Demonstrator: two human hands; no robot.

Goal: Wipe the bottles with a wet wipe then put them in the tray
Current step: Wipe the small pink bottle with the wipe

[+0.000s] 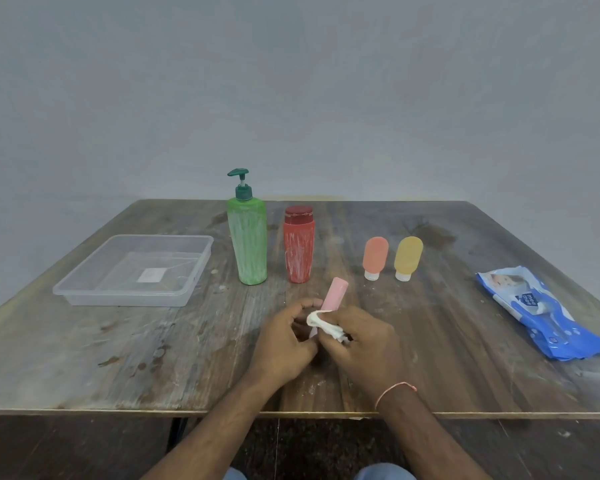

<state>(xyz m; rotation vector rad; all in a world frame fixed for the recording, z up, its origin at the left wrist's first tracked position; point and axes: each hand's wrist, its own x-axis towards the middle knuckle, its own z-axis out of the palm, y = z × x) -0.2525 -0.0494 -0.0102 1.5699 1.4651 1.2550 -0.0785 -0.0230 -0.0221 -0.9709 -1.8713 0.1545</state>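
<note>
Our left fingers (303,304) curl around the lower end of the pink bottle (334,294), while our right hand (361,336) pinches a crumpled wet wipe (321,322) against it. We hold the bottle tilted, just in front of the red bottle (298,244). The clear tray (84,292) sits well left of the red bottle, past the green pump bottle (248,237).

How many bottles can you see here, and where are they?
5. A green pump bottle and a red bottle stand mid-table; an orange bottle and a yellow bottle stand cap-down to their right; a pink bottle is held in both hands. None in the tray.
</note>
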